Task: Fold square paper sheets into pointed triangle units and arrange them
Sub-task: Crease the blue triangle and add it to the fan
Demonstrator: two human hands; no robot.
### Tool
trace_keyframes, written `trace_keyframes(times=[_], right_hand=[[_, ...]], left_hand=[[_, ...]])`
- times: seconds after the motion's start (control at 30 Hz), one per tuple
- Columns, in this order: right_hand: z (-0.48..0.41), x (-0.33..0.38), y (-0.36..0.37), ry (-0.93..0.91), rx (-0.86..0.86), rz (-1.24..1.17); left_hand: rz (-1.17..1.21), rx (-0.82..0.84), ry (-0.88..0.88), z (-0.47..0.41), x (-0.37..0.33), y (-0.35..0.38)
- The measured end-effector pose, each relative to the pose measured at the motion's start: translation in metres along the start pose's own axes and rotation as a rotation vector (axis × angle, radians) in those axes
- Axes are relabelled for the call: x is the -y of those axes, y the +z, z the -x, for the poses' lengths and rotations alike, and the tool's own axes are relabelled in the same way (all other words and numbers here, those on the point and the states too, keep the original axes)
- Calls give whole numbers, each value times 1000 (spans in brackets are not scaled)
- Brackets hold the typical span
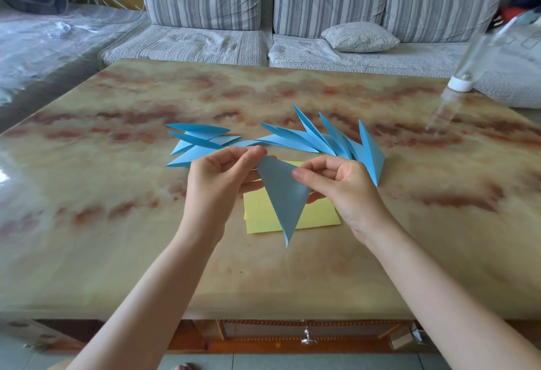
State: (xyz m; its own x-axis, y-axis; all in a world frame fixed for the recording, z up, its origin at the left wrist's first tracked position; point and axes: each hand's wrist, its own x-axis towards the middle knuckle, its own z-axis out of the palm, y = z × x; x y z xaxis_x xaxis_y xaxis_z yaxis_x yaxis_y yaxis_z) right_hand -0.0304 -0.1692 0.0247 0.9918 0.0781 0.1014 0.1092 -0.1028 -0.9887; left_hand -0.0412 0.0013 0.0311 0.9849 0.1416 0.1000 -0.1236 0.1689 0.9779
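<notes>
A blue folded triangle unit (282, 197) hangs in the air over the table, its long point aimed down toward me. My left hand (218, 178) pinches its top left corner between thumb and fingers. My right hand (339, 185) pinches its upper right edge. Under it lies a stack of yellow square sheets (316, 216), partly hidden by the unit and my hands. Behind my hands, several finished blue pointed units (330, 141) fan out in a row, with a smaller group of blue units (199, 139) at the left.
The marbled table (117, 223) reaches to the sofa (322, 47) behind. A clear bottle with a white cap (461, 84) stands at the far right of the table. A drawer with a metal knob (308, 340) sits under the near edge.
</notes>
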Motion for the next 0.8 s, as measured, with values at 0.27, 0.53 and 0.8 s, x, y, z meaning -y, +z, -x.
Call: trace_keyframes(times=[0.27, 0.53, 0.8], right_hand=[[2, 0, 1, 118, 42, -166], [-2, -3, -2, 112, -30, -177], [-1, -3, -9, -52, -43, 20]], left_hand=[[195, -118, 3, 1, 4, 5], [202, -12, -130, 0, 5, 3], [-520, 63, 345, -3, 5, -2]])
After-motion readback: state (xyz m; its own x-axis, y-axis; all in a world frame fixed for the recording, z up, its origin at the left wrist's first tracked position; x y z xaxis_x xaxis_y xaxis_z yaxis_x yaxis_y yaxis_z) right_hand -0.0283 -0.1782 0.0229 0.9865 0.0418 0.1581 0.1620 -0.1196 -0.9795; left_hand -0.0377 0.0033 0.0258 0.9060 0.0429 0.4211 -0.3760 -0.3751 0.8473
